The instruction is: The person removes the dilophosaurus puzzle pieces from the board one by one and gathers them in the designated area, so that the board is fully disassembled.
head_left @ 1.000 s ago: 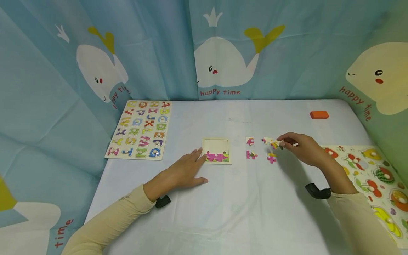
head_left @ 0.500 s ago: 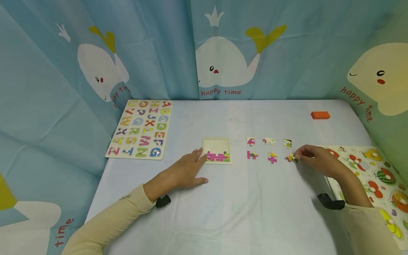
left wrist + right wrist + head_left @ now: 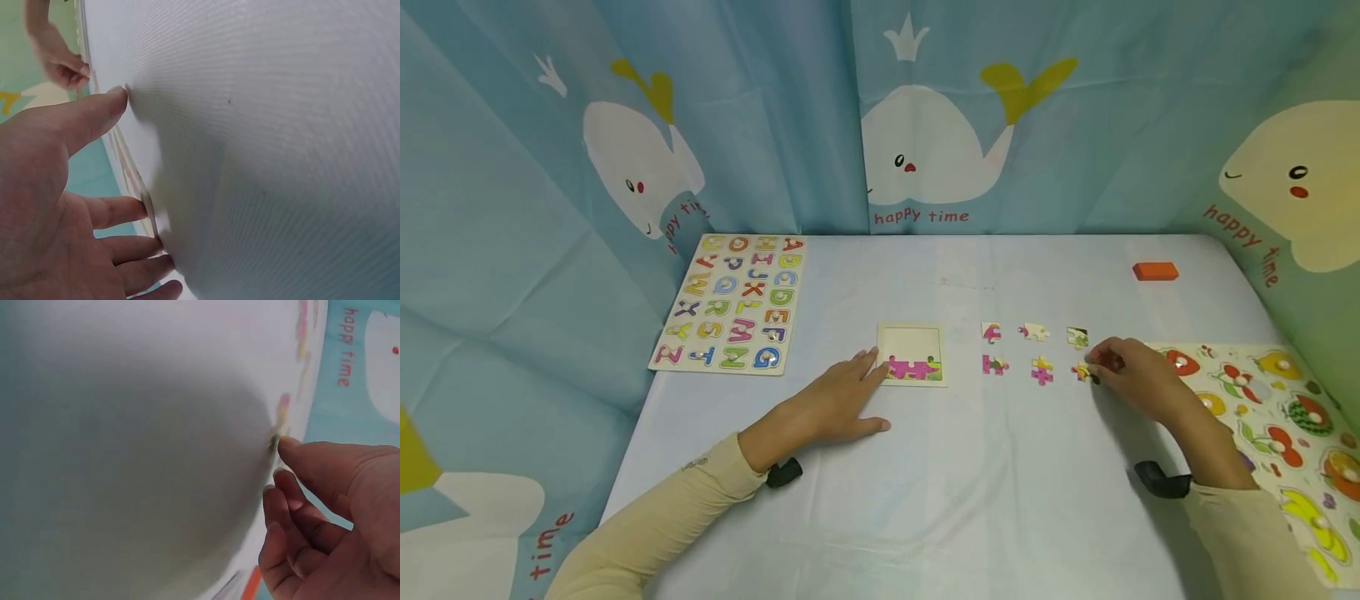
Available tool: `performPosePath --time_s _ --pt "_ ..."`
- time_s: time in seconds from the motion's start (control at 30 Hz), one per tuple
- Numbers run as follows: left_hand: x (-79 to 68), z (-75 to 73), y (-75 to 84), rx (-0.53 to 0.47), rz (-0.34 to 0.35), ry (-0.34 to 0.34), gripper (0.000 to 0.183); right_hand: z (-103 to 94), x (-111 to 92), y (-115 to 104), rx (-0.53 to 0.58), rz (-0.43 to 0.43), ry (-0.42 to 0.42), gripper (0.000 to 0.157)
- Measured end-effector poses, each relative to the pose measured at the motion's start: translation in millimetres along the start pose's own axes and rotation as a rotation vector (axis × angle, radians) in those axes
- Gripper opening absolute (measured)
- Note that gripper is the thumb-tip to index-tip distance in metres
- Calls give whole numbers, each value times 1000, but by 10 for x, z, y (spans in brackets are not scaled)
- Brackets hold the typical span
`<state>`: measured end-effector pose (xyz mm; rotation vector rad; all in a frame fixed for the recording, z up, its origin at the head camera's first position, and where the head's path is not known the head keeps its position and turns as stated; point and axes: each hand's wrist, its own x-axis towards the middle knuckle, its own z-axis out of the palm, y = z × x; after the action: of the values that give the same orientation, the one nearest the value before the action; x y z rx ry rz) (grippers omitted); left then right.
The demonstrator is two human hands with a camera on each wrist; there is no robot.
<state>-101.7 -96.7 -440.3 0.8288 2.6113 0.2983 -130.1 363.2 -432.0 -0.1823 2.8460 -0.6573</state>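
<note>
My left hand (image 3: 837,398) lies spread with fairly straight fingers, fingertips at the left edge of a small square puzzle frame (image 3: 910,331). A pink, partly filled bottom row (image 3: 913,369) shows inside that frame. To the right, several loose jigsaw pieces stand in two rows, among them a pink one (image 3: 991,332) and a yellow-and-pink one (image 3: 1042,371). My right hand (image 3: 1138,375) has its thumb tip right at the lower right jigsaw piece (image 3: 1080,371), which lies on the table. In the right wrist view the other fingers are loosely curled, apart from the thumb.
An alphabet peg board (image 3: 727,304) lies at the back left. A fruit peg board (image 3: 1262,400) runs along the right side, partly under my right forearm. An orange block (image 3: 1155,272) sits at the back right. Whale-print curtains (image 3: 760,125) enclose the table.
My right hand has set a dark-cornered piece into the upper row and moved another to the lower right. Its fingers have since loosened from that one. The left hand stays put.
</note>
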Motion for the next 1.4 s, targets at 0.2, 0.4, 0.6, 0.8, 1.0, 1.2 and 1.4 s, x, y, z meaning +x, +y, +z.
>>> performPosePath --time_s 0.2,0.4,0.6,0.8,1.0,1.2,1.4 --pt "-1 -12 -3 4 -10 -8 91 -22 89 -372 17 -96 62 28" --pt "0 -13 -5 -4 -5 -8 91 134 263 -889 94 -165 20 26" --pt "-1 -23 -7 -20 -5 -15 92 459 458 -1377 152 -278 -59 25" --pt "1 -38 -10 -10 -9 -17 91 769 564 -1771 175 -370 -134 26" --pt "-5 -37 -17 -5 6 -4 90 948 607 -1992 170 -440 -166 24" --pt "-15 -41 -26 -4 23 8 90 1048 616 -2074 141 -491 -145 23" --pt "-7 -53 -42 3 14 -5 89 1105 606 -2089 103 -490 -122 23"
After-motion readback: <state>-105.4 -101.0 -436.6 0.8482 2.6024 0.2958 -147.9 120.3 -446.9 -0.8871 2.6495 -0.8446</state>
